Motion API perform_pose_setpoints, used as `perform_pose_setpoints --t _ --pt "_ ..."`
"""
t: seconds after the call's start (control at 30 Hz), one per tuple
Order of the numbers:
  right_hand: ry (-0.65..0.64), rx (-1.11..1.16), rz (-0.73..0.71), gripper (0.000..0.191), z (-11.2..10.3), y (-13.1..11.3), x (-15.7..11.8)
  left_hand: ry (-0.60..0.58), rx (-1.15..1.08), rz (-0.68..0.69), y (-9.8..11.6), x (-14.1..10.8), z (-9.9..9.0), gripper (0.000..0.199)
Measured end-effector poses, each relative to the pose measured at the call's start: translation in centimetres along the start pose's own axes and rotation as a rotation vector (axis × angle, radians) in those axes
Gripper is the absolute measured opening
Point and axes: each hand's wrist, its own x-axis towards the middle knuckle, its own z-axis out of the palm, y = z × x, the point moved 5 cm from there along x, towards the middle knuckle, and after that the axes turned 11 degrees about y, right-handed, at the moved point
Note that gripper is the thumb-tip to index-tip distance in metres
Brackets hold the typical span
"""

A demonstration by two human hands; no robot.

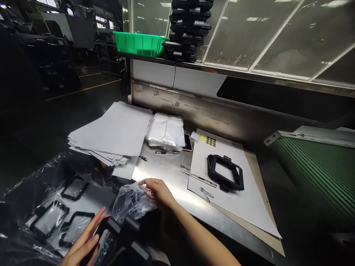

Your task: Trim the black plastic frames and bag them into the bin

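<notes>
At the lower left, my left hand [85, 238] grips a black part [113, 225], apparently a black frame like the others, partly cut off by the lower edge. My right hand [159, 192] pinches the top of a clear plastic bag [131, 201] between thumb and fingers. The bag hangs down toward the part; whether the part is inside it I cannot tell. Left of my hands, several black frames [76, 188] in clear plastic lie on a white sheet in a container with a plastic liner [16, 207]. More black frames [240, 181] rest on white paper to the right.
Paper sheets [111, 129] are stacked at the bench's left, beside a bundle of clear bags [166, 129] and a phone [188, 142]. A pen [168, 152], tweezers [206, 194] and yellow label sheet [203, 138] lie nearby. A green basket [138, 44] sits above; a green conveyor [318, 173] is right.
</notes>
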Motion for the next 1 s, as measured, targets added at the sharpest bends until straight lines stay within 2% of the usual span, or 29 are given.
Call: perform_pose_setpoints --t 0.03,0.1,0.2,0.27,0.33,0.43,0.5,0.53,0.67,0.77,0.83,0.93,1.0 --pt "-0.030 -0.047 0.000 0.034 0.4 0.1 -0.1 -0.010 0.043 0.047 0.6 0.1 0.9 0.060" --pt "-0.111 -0.152 -0.002 0.034 1.2 0.3 -0.6 -0.035 0.129 0.058 1.0 0.4 2.5 0.072" --pt "-0.221 -0.310 -0.055 0.029 1.7 -0.4 -2.5 -0.125 0.213 -0.031 0.6 0.9 3.7 0.066" --pt "-0.246 -0.388 -0.113 0.024 1.0 -1.0 -4.5 -0.152 0.231 -0.076 0.1 1.0 3.0 0.047" --pt "-0.287 -0.534 -0.215 0.025 0.3 -0.9 -6.8 -0.135 0.240 -0.105 -0.2 1.0 1.7 0.039" --pt "-0.436 -0.815 -0.415 0.036 0.4 1.3 -9.9 -0.129 0.249 -0.146 -0.8 0.9 0.0 0.050" --pt "-0.520 -0.826 -0.489 0.043 1.5 3.5 -10.8 -0.151 0.263 -0.150 -1.2 1.1 -0.5 0.060" --pt "-0.539 -0.786 -0.474 0.045 2.3 4.6 -10.8 -0.157 0.276 -0.149 -1.5 1.3 -0.6 0.064" --pt "-0.578 -0.600 -0.249 0.045 5.6 8.5 -9.6 -0.141 0.313 -0.188 -3.2 2.0 -0.7 0.071" --pt "-0.674 -0.552 -0.297 0.039 7.3 9.5 -9.6 -0.081 0.309 -0.257 -4.8 1.7 -1.6 0.049" --pt "-0.651 -0.573 -0.272 0.037 7.0 9.4 -9.4 -0.054 0.321 -0.323 -5.6 1.1 -2.7 0.041" --pt "-0.489 -0.689 -0.169 0.039 5.1 8.8 -7.7 -0.035 0.359 -0.441 -6.4 0.0 -4.2 0.041" --pt "-0.421 -0.761 -0.179 0.038 4.2 7.9 -6.1 -0.035 0.382 -0.512 -6.6 -0.2 -4.5 0.042"
